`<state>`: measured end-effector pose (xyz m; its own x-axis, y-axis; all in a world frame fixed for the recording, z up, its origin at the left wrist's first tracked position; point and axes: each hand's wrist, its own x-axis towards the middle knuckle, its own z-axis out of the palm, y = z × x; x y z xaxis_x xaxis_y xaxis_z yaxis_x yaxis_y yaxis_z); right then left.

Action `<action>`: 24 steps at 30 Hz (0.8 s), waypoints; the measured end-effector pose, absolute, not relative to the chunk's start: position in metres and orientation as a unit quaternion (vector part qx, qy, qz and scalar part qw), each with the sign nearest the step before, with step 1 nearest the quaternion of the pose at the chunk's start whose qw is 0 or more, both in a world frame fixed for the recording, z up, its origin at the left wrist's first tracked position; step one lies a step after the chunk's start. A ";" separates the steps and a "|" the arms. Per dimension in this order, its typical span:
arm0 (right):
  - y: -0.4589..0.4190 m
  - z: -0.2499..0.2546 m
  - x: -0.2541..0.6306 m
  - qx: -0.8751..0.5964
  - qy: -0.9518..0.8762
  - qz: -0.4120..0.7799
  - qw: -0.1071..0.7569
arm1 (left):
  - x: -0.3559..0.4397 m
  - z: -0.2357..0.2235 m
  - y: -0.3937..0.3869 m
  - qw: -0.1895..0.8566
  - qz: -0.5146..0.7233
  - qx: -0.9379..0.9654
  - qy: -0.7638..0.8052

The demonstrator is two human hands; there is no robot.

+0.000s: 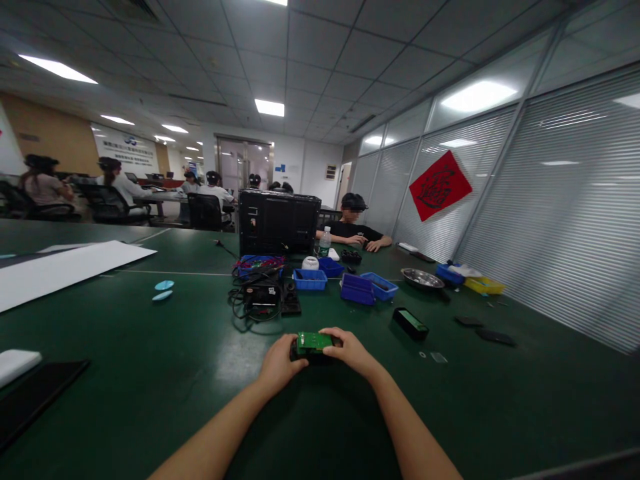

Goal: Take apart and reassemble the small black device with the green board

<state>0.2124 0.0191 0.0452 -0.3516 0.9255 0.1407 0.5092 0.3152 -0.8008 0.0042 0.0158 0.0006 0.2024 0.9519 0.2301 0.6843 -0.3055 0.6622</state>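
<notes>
A green circuit board [314,341] is held just above the table in front of me, with a dark casing partly visible beneath it. At its left end, my left hand [280,363] grips with thumb and fingers closed. My right hand [354,353] closes on the opposite end, fingers over the far edge and thumb at the near side. How the board sits on the dark part below cannot be made out. Off to the right lies a black case [410,323] with a green panel inside it.
Beyond my hands are a soldering station [261,298] with tangled cables, blue bins [309,279], a bottle [325,241] and a large black box [279,221]. A metal bowl [423,279] and yellow tray [485,285] stand right. Across the table sits a person [356,223].
</notes>
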 end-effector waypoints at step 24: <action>0.030 0.024 0.210 -0.614 -0.700 0.199 0.307 | 0.004 -0.009 0.023 0.234 0.372 0.707 0.555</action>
<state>0.2100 0.0296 0.0239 -0.0590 0.9808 0.1857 0.7370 0.1682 -0.6546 0.0037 0.0228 -0.0094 0.1087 0.9578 0.2661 0.6104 -0.2756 0.7426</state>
